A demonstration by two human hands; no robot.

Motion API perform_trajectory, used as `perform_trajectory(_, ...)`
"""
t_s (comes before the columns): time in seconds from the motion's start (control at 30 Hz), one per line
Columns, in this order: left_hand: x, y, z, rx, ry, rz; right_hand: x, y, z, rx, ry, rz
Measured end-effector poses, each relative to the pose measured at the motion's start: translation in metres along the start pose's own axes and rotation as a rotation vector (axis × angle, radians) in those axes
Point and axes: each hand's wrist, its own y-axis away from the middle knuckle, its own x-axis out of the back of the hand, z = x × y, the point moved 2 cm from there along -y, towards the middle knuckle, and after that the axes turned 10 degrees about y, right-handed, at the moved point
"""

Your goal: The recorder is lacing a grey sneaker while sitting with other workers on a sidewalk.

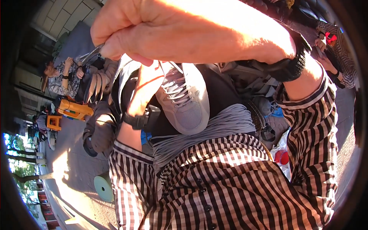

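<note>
A grey sneaker [188, 115] with white laces rests on my lap, toe toward me. My left hand [148, 81] lies against its left side near the ankle opening; its fingers are hidden behind my right hand. My right hand [128, 34] is raised above the shoe, closed. From its fingers a slim metal tool [90, 56] sticks out toward the lower left; the rest of it is covered by the hand. A thin red line runs over my left hand by the laces; whether it is thread or light I cannot tell.
Grey cord-like fabric [207, 122] bunches across my lap. A yellow-orange plastic stool [74, 109] stands at left, near a seated person [65, 80]. A pale green roll [104, 188] lies on the ground at lower left. Another person's hands [326, 61] show at far right.
</note>
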Motion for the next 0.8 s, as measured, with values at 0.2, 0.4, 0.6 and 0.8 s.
perform_trajectory(0.2,-0.014,-0.002,-0.001,-0.095,-0.043,-0.123,0.005,-0.004,0.013,0.106,-0.014,0.012)
perform_trajectory(0.4,-0.012,0.001,-0.003,-0.199,-0.087,-0.223,0.006,-0.013,0.023,0.229,-0.041,0.017)
perform_trajectory(0.6,-0.005,0.006,-0.007,-0.310,-0.116,-0.326,-0.012,-0.038,0.000,0.352,-0.061,0.008)
perform_trajectory(0.8,0.007,0.003,-0.015,-0.427,-0.133,-0.423,-0.003,-0.036,0.012,0.473,-0.082,-0.018)
